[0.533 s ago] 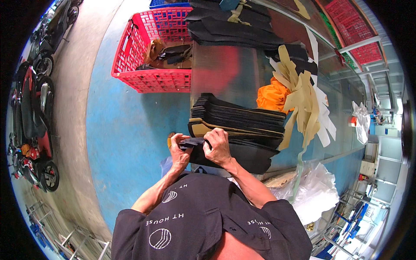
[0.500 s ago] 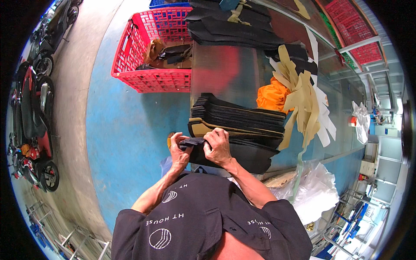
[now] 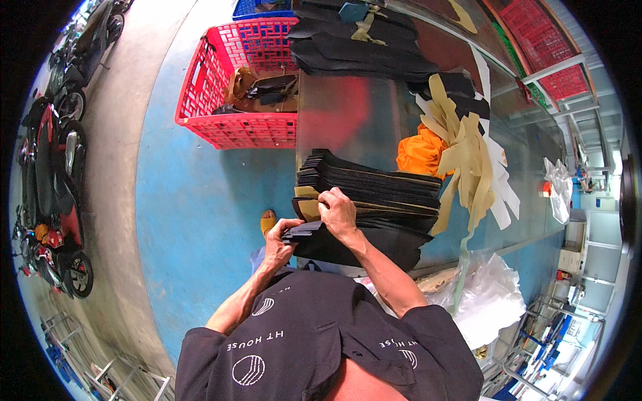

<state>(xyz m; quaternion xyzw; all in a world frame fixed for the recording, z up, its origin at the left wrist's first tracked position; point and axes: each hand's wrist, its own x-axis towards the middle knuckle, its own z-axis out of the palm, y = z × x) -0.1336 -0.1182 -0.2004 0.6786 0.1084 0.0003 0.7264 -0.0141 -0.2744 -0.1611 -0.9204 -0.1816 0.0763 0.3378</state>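
On the table in front of me lies a long stack of black cut sheets [image 3: 374, 184], some with tan undersides or tan layers between them. My left hand [image 3: 279, 242] is closed on the left ends of several black sheets [image 3: 381, 246] on the near side, and these ends fan out in thin steps. My right hand [image 3: 340, 212] is at the stack's left part, fingers bent and pinched together beside a tan piece [image 3: 306, 208]. What lies between its fingertips is hidden.
A red plastic crate [image 3: 234, 127] with brown and black pieces stands left of the table. More black sheets [image 3: 361, 53] lie at the far end. Tan strips [image 3: 468, 167] and an orange cloth bundle [image 3: 421, 150] lie to the right, clear plastic [image 3: 481, 294] nearer. Motorcycles [image 3: 57, 187] stand far left.
My right hand has left the sheet ends beside my left hand and moved up and slightly right to the stack. My left hand has moved slightly down, and the ends it holds now fan out.
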